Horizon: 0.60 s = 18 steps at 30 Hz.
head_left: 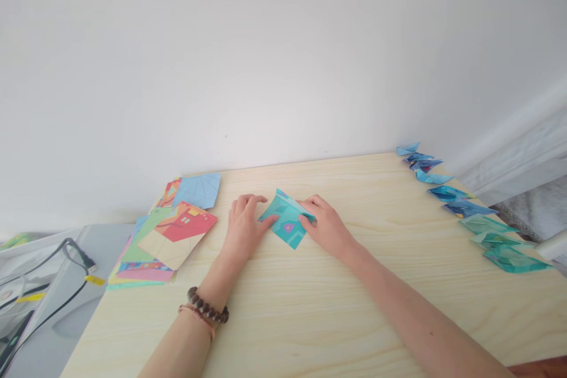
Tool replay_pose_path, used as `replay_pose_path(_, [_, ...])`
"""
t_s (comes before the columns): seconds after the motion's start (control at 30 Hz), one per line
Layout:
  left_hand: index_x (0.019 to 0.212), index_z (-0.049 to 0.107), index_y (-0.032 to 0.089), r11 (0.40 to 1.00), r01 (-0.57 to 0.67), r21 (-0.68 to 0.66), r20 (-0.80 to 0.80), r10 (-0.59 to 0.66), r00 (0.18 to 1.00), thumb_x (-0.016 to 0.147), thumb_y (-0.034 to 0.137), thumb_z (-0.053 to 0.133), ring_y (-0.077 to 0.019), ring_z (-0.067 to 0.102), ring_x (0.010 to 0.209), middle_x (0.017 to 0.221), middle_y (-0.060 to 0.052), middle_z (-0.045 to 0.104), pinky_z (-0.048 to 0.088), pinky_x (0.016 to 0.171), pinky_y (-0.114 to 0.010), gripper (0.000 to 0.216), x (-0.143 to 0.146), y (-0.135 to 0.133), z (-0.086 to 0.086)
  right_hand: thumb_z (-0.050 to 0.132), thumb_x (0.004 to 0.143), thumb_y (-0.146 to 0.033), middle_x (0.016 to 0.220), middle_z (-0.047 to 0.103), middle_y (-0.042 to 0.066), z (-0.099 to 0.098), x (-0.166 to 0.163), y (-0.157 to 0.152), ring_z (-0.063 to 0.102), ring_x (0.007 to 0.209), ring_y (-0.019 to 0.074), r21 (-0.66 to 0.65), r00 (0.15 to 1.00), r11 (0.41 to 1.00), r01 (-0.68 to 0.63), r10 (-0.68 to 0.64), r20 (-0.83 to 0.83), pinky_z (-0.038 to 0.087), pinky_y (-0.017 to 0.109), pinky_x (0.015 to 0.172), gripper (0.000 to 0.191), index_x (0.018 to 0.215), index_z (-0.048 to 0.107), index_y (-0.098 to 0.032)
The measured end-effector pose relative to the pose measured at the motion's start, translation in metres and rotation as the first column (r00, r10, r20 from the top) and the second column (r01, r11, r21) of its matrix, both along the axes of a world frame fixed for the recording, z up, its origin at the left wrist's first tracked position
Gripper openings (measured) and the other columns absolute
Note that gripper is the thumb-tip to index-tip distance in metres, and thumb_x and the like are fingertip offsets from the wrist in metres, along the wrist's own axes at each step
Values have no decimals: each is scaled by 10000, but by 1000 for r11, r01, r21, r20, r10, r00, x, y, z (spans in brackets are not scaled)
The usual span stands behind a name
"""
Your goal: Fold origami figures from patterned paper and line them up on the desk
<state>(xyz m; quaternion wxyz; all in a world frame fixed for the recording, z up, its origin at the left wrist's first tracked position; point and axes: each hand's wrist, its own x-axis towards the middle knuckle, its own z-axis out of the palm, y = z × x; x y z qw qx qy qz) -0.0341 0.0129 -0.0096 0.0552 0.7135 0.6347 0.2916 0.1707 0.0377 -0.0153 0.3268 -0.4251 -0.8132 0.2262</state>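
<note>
A small turquoise sheet of origami paper [289,228] with a pink and purple motif is at mid-table, one corner pointing toward me. It is partly folded, and a lighter flap stands up along its far right side. My left hand [243,225] has its thumb on the paper's left corner, with the index finger raised apart from the thumb; its other fingers are curled. On the right corner, my right hand [325,223] pinches the paper between thumb and fingers, and the fingertips are hidden behind it.
Loose patterned origami sheets [177,236] lie stacked at the table's left. Several folded blue and green paper pieces [469,209] line the right edge. A white wall [283,59] rises behind the wooden table [301,319]. Black cables [66,248] lie beyond the left edge.
</note>
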Motion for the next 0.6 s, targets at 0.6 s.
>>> replay_pose_path(0.6, [1321, 399, 183, 979, 171, -107, -293, -196, 936, 896, 327, 393, -290, 324, 1299, 1333, -117, 454, 336, 1040, -474, 449, -5, -54, 7, 322, 833, -38, 1403, 375, 119, 0, -3, -17, 328, 1307, 202, 159, 936, 949, -273, 225, 270, 353, 396, 1076, 531, 1356, 369, -117])
